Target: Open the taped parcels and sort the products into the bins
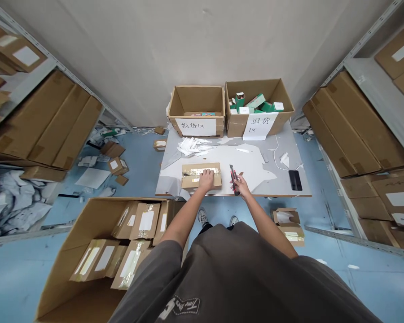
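A flat brown cardboard parcel point(200, 174) sealed with clear tape lies on the grey table point(286, 179). My left hand point(206, 180) rests on its near right part, fingers curled down onto it. My right hand point(241, 185) is closed round a red and black utility knife point(234, 177), held just to the right of the parcel above a white sheet on the table.
Two open cartons with white labels stand at the table's back: left one point(197, 110) almost empty, right one point(258, 107) with green and white boxes. Paper scraps point(192, 146), a black phone point(295, 180). A big carton of taped parcels point(97, 255) on the floor left. Shelves either side.
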Demonstrator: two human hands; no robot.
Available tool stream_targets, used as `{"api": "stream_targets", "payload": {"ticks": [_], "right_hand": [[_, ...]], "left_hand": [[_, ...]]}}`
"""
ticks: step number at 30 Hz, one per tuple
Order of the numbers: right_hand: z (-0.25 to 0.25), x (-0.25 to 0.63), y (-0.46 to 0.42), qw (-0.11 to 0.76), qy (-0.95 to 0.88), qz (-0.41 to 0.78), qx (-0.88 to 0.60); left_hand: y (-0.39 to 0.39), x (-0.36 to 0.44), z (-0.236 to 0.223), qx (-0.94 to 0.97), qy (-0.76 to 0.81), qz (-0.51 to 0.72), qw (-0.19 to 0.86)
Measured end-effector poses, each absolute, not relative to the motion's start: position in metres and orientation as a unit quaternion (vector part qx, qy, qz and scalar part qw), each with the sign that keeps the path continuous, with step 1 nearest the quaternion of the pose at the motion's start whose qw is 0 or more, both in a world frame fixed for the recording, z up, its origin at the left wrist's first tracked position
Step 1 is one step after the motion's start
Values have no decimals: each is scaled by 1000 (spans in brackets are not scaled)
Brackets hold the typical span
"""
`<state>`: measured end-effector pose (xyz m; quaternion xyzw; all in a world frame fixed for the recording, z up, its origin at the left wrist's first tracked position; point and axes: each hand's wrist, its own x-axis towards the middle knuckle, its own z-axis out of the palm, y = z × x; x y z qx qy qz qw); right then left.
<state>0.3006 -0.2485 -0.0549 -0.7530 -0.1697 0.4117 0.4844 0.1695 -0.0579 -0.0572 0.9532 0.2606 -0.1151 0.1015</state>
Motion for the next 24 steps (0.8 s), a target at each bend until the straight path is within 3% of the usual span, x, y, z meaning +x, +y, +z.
{"api": "stream_targets", "payload": {"ticks": [4,10,13,18,24], "right_hand": [[-52,315,-236,379,-206,432,-792],[-34,339,-213,106,-421,344,-833],[-24,349,-199,37,-472,331,-817],[-20,358,-190,-8,-491,343,-801],[-32,350,-195,57,-453,416,-787]], "left_hand": [[-60,169,-56,955,263,-86,108],[-56,161,-58,961,234,-75,125],[-53,157,-59,964,217,-75,133],[-48,152,-64,966,204,-74,138],[-49,152,-69,971,191,-58,131]]}}
